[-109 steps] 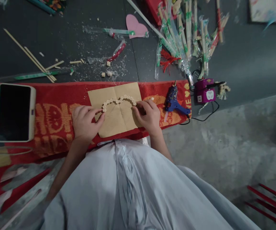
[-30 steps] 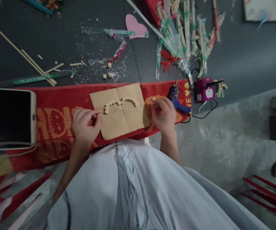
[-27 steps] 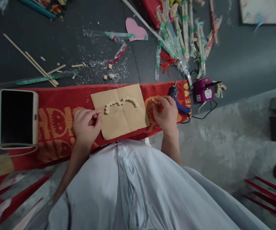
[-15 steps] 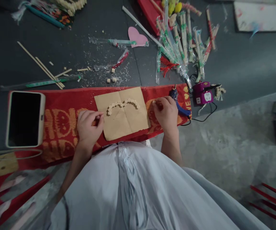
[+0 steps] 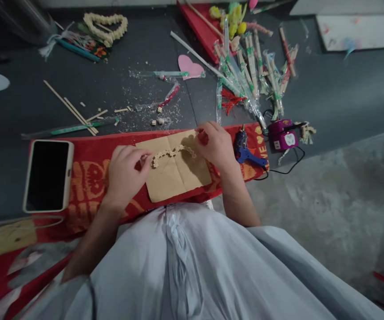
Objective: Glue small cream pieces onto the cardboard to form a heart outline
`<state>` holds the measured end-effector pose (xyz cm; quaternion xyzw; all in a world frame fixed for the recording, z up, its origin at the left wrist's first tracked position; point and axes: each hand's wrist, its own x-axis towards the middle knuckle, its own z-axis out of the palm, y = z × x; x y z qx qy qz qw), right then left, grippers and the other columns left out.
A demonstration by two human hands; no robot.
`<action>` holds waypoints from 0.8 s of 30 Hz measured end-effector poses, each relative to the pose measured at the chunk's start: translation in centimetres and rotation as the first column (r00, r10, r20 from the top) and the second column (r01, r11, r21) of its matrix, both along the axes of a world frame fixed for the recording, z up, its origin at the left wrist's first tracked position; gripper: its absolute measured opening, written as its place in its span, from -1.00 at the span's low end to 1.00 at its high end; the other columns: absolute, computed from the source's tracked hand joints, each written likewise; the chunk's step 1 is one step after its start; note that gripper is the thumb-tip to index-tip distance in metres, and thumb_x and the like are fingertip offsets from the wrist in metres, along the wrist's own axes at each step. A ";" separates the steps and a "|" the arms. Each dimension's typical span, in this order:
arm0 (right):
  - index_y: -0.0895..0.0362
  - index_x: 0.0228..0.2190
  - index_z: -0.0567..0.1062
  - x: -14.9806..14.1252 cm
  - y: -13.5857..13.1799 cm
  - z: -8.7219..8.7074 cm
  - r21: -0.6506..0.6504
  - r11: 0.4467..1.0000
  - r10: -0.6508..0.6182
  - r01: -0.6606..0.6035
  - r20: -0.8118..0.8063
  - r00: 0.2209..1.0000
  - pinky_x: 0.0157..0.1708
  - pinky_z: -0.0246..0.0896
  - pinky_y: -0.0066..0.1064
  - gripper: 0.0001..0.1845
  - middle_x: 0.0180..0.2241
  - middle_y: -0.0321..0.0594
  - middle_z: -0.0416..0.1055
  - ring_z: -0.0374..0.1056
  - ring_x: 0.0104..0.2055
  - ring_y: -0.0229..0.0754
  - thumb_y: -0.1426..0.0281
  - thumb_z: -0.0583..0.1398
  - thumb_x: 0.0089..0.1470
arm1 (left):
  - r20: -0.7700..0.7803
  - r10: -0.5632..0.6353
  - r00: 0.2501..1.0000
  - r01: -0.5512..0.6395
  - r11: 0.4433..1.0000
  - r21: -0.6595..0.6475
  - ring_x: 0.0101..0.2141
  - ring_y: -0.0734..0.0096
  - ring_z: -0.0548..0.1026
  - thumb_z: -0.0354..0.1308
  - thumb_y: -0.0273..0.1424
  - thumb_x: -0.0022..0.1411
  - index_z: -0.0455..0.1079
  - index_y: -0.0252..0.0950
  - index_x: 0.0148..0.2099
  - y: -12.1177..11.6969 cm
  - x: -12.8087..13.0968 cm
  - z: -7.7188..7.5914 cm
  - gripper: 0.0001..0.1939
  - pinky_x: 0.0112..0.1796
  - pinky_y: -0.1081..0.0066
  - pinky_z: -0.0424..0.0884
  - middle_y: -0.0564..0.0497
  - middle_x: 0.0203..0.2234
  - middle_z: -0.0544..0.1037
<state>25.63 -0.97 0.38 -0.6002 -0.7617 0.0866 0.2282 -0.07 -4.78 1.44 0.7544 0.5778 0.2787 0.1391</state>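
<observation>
A creased sheet of brown paper (image 5: 165, 184) lies on a red towel (image 5: 88, 138). On it rests a wavy strip of small pale wooden pieces (image 5: 172, 153), shaped like the top of a heart. My left hand (image 5: 128, 171) is closed in a pinch beside the strip's left end, over the paper's left edge. Above the paper's upper right part is my right hand (image 5: 216, 146), its thumb and fingertips drawn together near the strip's right end. Whatever either pinch holds is too small to make out. A blue glue gun (image 5: 247, 151) lies right of my right hand.
A phone or tablet (image 5: 48, 175) lies at the towel's left end. Thin wooden sticks (image 5: 73, 109), crumbs and a pink paper heart (image 5: 191, 67) are on the dark table. Wrapped chopsticks (image 5: 245, 66) pile up behind, and a purple box (image 5: 282, 134) with a cord sits right.
My right hand has moved left and up, from the towel to over the paper. My left hand has come slightly closer to the strip's left end. The view has shifted a little.
</observation>
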 end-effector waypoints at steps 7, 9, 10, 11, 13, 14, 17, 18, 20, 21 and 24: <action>0.15 -0.33 0.49 0.1 1.3 0.6 -0.093 0.996 -0.008 0.017 0.092 0.996 -0.27 0.15 -0.31 -0.84 -0.34 -0.10 0.43 0.30 -0.27 -0.10 0.50 0.10 0.07 | -0.156 -0.103 0.982 0.085 0.990 -0.115 -0.16 0.11 0.43 0.11 -0.43 0.19 0.52 -0.21 -0.23 9.5 1.6 0.4 -0.84 -0.12 0.16 0.32 -0.08 -0.31 0.52; 0.16 -0.32 0.49 0.5 1.0 0.8 -0.107 0.993 -0.035 0.048 0.114 0.993 -0.25 0.15 -0.29 -0.84 -0.32 -0.08 0.43 0.30 -0.25 -0.07 0.47 0.10 0.09 | -0.209 -0.159 0.965 0.123 0.976 -0.178 -0.11 0.11 0.42 0.06 -0.45 0.24 0.53 -0.23 -0.16 11.9 2.3 0.7 -0.78 -0.09 0.17 0.32 -0.12 -0.24 0.53; 0.16 -0.31 0.49 0.7 0.9 0.8 -0.109 0.992 -0.043 0.056 0.121 0.992 -0.24 0.15 -0.28 -0.83 -0.32 -0.07 0.44 0.30 -0.24 -0.06 0.47 0.10 0.09 | -0.234 -0.188 0.954 0.140 0.969 -0.206 -0.09 0.12 0.41 0.05 -0.47 0.25 0.54 -0.25 -0.15 12.8 2.6 0.9 -0.76 -0.07 0.18 0.31 -0.12 -0.22 0.53; 0.15 -0.31 0.49 0.9 0.7 0.8 -0.111 0.992 -0.044 0.058 0.125 0.991 -0.24 0.15 -0.28 -0.83 -0.31 -0.07 0.44 0.30 -0.24 -0.06 0.47 0.10 0.10 | -0.255 -0.223 0.941 0.165 0.959 -0.229 -0.07 0.15 0.40 0.04 -0.48 0.26 0.54 -0.27 -0.13 13.5 2.9 1.0 -0.75 -0.05 0.19 0.31 -0.12 -0.21 0.53; 0.14 -0.30 0.50 1.1 0.4 0.7 -0.119 0.991 -0.040 0.055 0.125 0.991 -0.23 0.17 -0.28 -0.82 -0.30 -0.07 0.45 0.31 -0.24 -0.07 0.47 0.09 0.10 | -0.279 -0.296 0.914 0.229 0.941 -0.249 -0.05 0.21 0.37 0.03 -0.47 0.30 0.53 -0.32 -0.09 14.5 3.2 1.3 -0.75 -0.01 0.21 0.29 -0.10 -0.19 0.53; 0.14 -0.30 0.50 1.2 0.3 0.7 -0.124 0.991 -0.039 0.055 0.125 0.991 -0.23 0.17 -0.28 -0.82 -0.30 -0.07 0.45 0.31 -0.25 -0.07 0.47 0.09 0.11 | -0.289 -0.328 0.899 0.259 0.933 -0.251 -0.04 0.23 0.36 0.04 -0.45 0.31 0.52 -0.35 -0.08 14.8 3.3 1.3 -0.75 0.00 0.22 0.28 -0.09 -0.19 0.53; 0.15 -0.28 0.50 1.2 0.1 0.7 -0.131 0.989 -0.046 0.063 0.130 0.991 -0.22 0.19 -0.27 -0.81 -0.28 -0.05 0.46 0.33 -0.23 -0.06 0.46 0.09 0.13 | -0.318 -0.372 0.872 0.302 0.920 -0.249 -0.03 0.26 0.36 0.09 -0.44 0.30 0.52 -0.39 -0.10 15.3 3.3 1.1 -0.78 0.01 0.26 0.27 -0.09 -0.19 0.53; 0.16 -0.28 0.50 1.2 0.0 0.7 -0.129 0.990 -0.047 0.064 0.129 0.990 -0.22 0.19 -0.26 -0.81 -0.28 -0.05 0.46 0.33 -0.23 -0.05 0.47 0.09 0.13 | -0.318 -0.382 0.868 0.312 0.916 -0.251 -0.03 0.26 0.36 0.10 -0.45 0.29 0.52 -0.40 -0.12 15.4 3.3 1.1 -0.80 0.02 0.27 0.27 -0.08 -0.20 0.52; 0.16 -0.29 0.50 1.1 -0.2 0.7 -0.118 0.991 -0.046 0.060 0.120 0.992 -0.21 0.20 -0.26 -0.81 -0.28 -0.06 0.45 0.33 -0.21 -0.05 0.48 0.08 0.12 | -0.302 -0.391 0.869 0.323 0.912 -0.252 -0.03 0.27 0.36 0.12 -0.45 0.28 0.51 -0.40 -0.15 15.5 3.1 1.3 -0.83 0.04 0.29 0.26 -0.07 -0.21 0.52; 0.15 -0.29 0.49 1.1 -0.3 0.6 -0.112 0.992 -0.044 0.056 0.111 0.993 -0.21 0.20 -0.26 -0.81 -0.29 -0.06 0.44 0.33 -0.21 -0.05 0.48 0.08 0.12 | -0.281 -0.393 0.875 0.329 0.911 -0.249 -0.04 0.29 0.36 0.12 -0.44 0.29 0.50 -0.39 -0.16 15.6 3.1 1.5 -0.83 0.05 0.29 0.25 -0.06 -0.21 0.51; 0.16 -0.29 0.49 1.0 -0.5 0.4 -0.101 0.994 -0.039 0.047 0.082 0.996 -0.21 0.19 -0.26 -0.83 -0.30 -0.06 0.43 0.32 -0.21 -0.05 0.48 0.09 0.12 | -0.124 -0.341 0.932 0.308 0.924 -0.227 -0.13 0.41 0.38 0.14 -0.41 0.28 0.49 -0.37 -0.17 15.4 2.8 2.3 -0.85 0.02 0.37 0.26 0.01 -0.23 0.50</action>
